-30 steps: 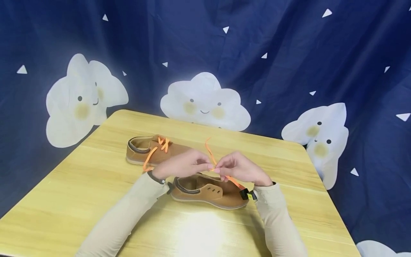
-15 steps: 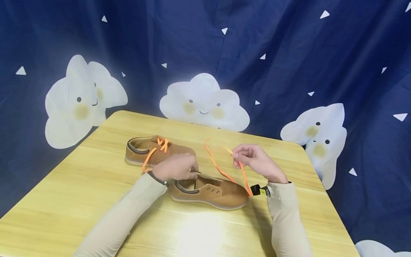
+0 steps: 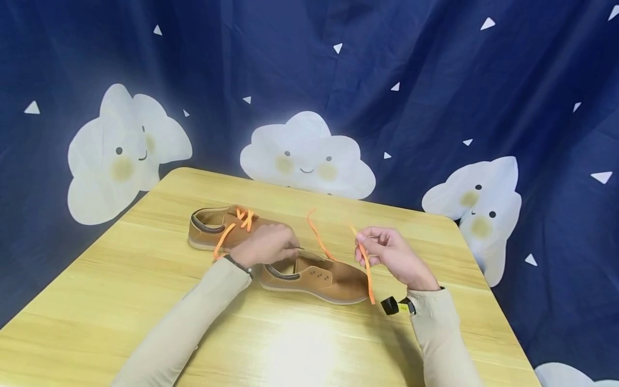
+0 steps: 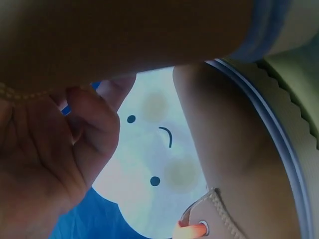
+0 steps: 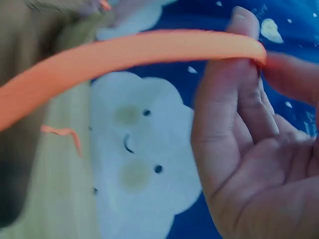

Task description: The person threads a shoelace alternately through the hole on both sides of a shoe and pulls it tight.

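Across the wood-grain worktop [image 3: 111, 301], the nearer brown shoe [image 3: 345, 282] lies toe to the right, its near-side eyelets [image 3: 320, 275] bare. By the toe, the right hand [image 3: 396, 260] pinches an orange lace [image 3: 367, 271] between thumb and fingers; the rest hangs down. A pinch close to the tip, with the strip flat and untwisted, should serve best. The left hand [image 3: 267, 246] seems to grip the shoe's far upper edge (a steady shoe makes fine work easier). Beyond are another orange length [image 3: 316, 235], the laced far shoe [image 3: 202, 237] and a dark-blue curtain [image 3: 213, 54].
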Action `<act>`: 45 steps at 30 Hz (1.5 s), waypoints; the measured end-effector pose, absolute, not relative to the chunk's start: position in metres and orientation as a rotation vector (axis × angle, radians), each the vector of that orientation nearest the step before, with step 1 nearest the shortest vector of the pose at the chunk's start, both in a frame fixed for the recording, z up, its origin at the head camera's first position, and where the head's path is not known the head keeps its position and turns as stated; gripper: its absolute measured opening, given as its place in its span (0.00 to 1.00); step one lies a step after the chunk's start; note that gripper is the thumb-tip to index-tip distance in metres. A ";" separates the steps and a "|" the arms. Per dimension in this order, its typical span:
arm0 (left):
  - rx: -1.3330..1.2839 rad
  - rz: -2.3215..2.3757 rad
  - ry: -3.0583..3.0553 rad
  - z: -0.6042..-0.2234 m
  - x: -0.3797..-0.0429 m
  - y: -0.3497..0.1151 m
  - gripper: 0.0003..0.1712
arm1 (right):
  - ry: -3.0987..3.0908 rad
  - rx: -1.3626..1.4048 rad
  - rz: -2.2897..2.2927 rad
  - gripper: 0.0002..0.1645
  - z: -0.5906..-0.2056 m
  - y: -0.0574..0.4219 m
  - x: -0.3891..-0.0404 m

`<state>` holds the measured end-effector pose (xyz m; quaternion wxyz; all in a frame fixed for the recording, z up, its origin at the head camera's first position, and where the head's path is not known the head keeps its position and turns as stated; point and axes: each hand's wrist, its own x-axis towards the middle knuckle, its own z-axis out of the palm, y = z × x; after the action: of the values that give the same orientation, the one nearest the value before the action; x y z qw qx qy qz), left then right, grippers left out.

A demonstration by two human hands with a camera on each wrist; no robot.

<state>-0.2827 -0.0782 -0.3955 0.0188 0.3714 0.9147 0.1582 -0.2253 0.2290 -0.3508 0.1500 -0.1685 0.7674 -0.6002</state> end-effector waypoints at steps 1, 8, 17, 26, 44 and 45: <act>1.148 0.494 2.841 -0.396 -0.284 -0.077 0.07 | 2.195 -0.455 -1.729 0.13 -0.354 0.228 -0.222; 1.105 0.543 2.807 -0.390 -0.286 -0.075 0.06 | 2.066 -0.360 -1.759 0.09 -0.384 0.221 -0.196; 1.184 0.918 2.765 -0.375 -0.273 -0.067 0.13 | 1.831 -0.347 -1.789 0.14 -0.407 0.215 -0.179; 1.327 0.953 2.496 -0.372 -0.261 -0.059 0.20 | 1.773 -0.342 -1.735 0.12 -0.421 0.203 -0.177; 1.175 0.925 2.265 -0.384 -0.254 -0.047 0.24 | 1.935 -0.259 -1.718 0.18 -0.427 0.194 -0.182; 1.168 0.933 2.253 -0.385 -0.255 -0.046 0.24 | 1.938 -0.253 -1.724 0.17 -0.427 0.194 -0.182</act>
<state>-0.2549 -0.0463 -0.3845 0.2171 0.4215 0.8134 0.3370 -0.1819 0.1940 -0.4274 0.2645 -0.0936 0.7171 -0.6380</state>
